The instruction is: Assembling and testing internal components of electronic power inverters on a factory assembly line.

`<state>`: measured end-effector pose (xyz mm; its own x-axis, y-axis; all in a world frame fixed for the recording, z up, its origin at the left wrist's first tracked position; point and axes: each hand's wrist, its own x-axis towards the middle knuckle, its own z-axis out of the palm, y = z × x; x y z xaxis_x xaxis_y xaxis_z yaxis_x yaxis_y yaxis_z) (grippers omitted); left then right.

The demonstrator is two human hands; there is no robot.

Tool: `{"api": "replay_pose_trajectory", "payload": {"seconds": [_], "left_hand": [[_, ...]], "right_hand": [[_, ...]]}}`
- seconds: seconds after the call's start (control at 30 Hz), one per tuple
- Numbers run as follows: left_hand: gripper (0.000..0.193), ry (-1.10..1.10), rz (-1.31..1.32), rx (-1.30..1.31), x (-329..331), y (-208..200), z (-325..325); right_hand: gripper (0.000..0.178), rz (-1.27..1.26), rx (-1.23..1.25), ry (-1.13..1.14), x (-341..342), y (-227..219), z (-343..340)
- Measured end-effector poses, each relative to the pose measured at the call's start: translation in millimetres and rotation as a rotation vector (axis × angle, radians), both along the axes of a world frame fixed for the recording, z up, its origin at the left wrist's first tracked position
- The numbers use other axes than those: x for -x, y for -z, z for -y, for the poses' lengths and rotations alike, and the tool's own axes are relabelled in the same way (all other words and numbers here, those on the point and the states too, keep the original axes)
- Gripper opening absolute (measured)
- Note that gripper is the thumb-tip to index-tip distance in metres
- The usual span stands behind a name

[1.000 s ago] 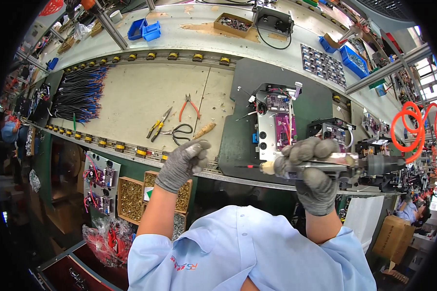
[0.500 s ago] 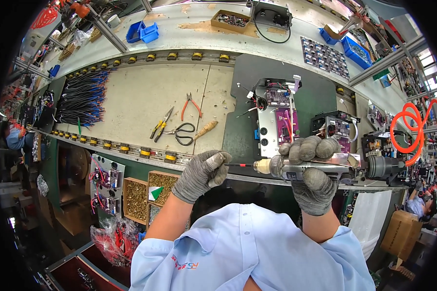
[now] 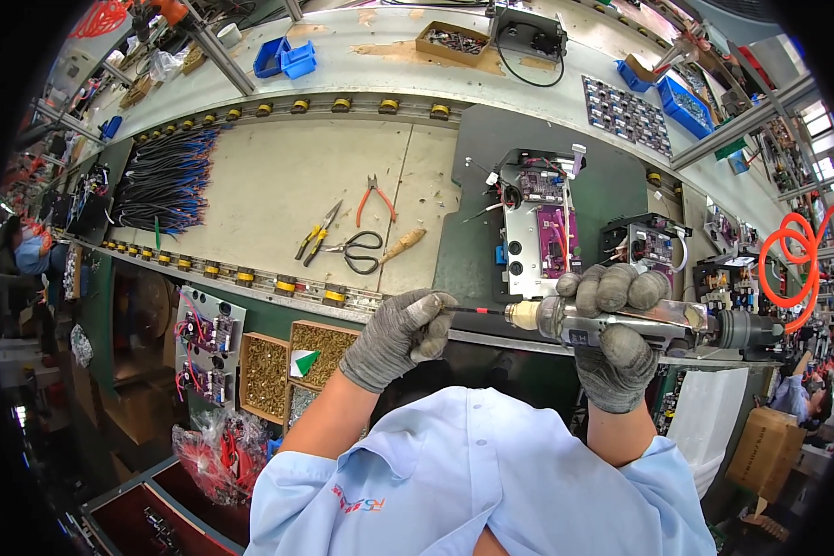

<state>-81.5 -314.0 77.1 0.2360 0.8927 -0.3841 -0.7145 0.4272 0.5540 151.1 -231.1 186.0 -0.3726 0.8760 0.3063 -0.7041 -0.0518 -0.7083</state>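
My right hand [image 3: 616,347], in a grey glove, is wrapped around a metal air screwdriver [image 3: 570,326], which lies level with its nose toward the left. A thin dark bit [image 3: 480,310] with a red band sticks out of its pale nose. My gloved left hand [image 3: 403,335] is closed, thumb and fingers pinched at the bit's tip; whether a screw is there too is hidden by the fingers. Just beyond the driver, a metal chassis [image 3: 519,236] with purple circuit boards stands on a dark green board [image 3: 473,185]. A second unit [image 3: 644,243] with boards stands to its right.
On the bench lie long-nose pliers [image 3: 318,236], red-handled cutters [image 3: 374,201], black scissors [image 3: 360,250] and a wooden-handled tool [image 3: 401,245]. Black cables [image 3: 162,181] are spread at left. Boxes of brass screws [image 3: 267,375] sit below my left forearm. An orange coiled hose [image 3: 788,273] hangs at right.
The view has shifted slightly, so the whole scene sits a little further right. Both hands keep their hold, with the bit still between them.
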Motion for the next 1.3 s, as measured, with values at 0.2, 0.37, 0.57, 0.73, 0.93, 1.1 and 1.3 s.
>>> {"api": "replay_pose_trajectory", "payload": {"seconds": [0.2,0.37,0.57,0.73,0.93,1.1,1.3], "left_hand": [[0.036,0.018,-0.035,0.010,-9,-10,-1],[0.038,0.074,0.009,0.147,-21,-4,-2],[0.035,0.115,-0.124,0.121,-32,-7,-2],[0.039,0.160,-0.055,0.062,-32,5,0],[0.037,0.210,-0.054,0.127,-29,-1,-4],[0.040,0.236,-0.135,0.084,-37,0,-10],[0.049,0.189,-0.463,-0.107,-56,-2,-15]], "right_hand": [[0.034,0.021,-0.028,-0.008,0,-2,5],[0.037,0.064,0.024,0.086,-6,-6,14],[0.040,0.128,0.115,0.192,-16,-2,20],[0.042,0.126,0.117,0.183,-21,4,25],[0.043,0.103,0.093,0.159,-22,1,25],[0.042,0.098,0.130,0.224,-27,-5,22],[0.040,0.062,0.234,0.280,-45,-4,14]]}}
